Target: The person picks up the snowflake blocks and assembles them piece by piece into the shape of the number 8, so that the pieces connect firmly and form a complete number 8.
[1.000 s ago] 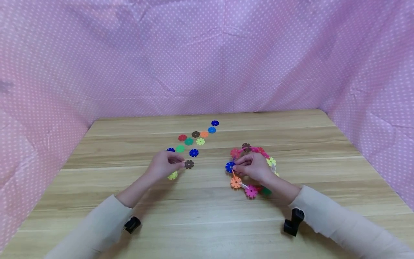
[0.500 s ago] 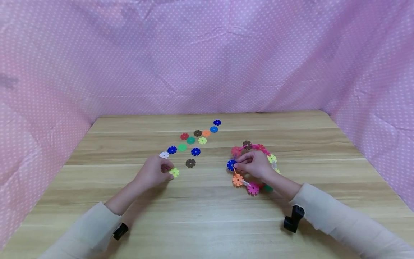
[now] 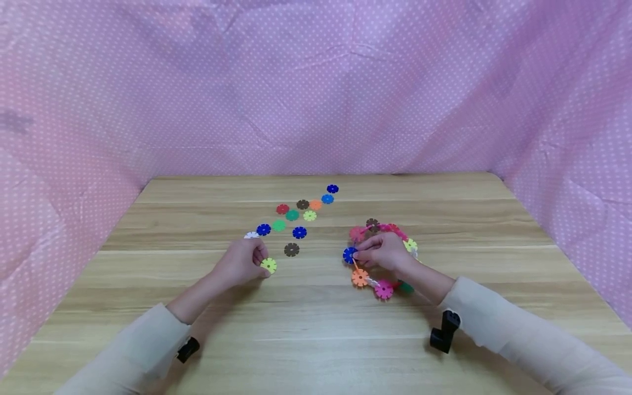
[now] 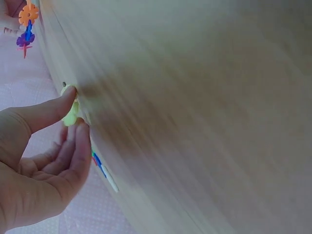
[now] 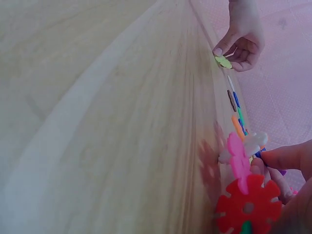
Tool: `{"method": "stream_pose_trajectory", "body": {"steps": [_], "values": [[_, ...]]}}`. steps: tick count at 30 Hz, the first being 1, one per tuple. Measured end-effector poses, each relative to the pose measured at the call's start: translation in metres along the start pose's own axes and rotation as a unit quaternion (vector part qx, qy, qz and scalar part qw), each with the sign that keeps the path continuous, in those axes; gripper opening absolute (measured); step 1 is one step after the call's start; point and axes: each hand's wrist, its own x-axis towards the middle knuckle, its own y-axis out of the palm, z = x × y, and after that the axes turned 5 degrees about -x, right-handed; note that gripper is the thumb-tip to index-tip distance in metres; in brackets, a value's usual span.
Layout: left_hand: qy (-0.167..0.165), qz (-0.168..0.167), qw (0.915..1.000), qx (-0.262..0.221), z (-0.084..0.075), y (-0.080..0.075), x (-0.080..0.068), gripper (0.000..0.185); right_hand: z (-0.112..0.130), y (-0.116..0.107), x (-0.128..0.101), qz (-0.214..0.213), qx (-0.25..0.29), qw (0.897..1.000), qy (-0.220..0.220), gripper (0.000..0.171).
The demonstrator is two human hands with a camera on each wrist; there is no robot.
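Yellow-green disc (image 3: 269, 265): flat, notched flower shape, pinched by left hand (image 3: 240, 264); right hand (image 3: 384, 252) grips multicoloured disc ring (image 3: 383, 289).

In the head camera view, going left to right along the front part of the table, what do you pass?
Left hand → yellow-green disc → brown disc → blue disc of the ring → right hand.

Loose discs (image 3: 299, 215) left of ring (image 3: 382, 258)
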Motion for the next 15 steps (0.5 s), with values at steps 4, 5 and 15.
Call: {"method": "stream_pose_trajectory", "body": {"steps": [4,5,15], "values": [[0.007,-0.015,0.9996,-0.024,-0.006,0.004,0.002,0.024,0.003,0.002,0.0,0.005,0.008,1.0,-0.004,0.026],[0.009,-0.018,0.9993,-0.032,-0.008,0.005,0.003,0.022,0.004,0.002,0.0,0.007,0.011,1.0,-0.006,0.026],[0.045,-0.017,0.9961,-0.074,-0.034,0.022,0.017,0.009,0.006,0.007,0.002,0.035,0.061,0.998,-0.006,0.026]]}}
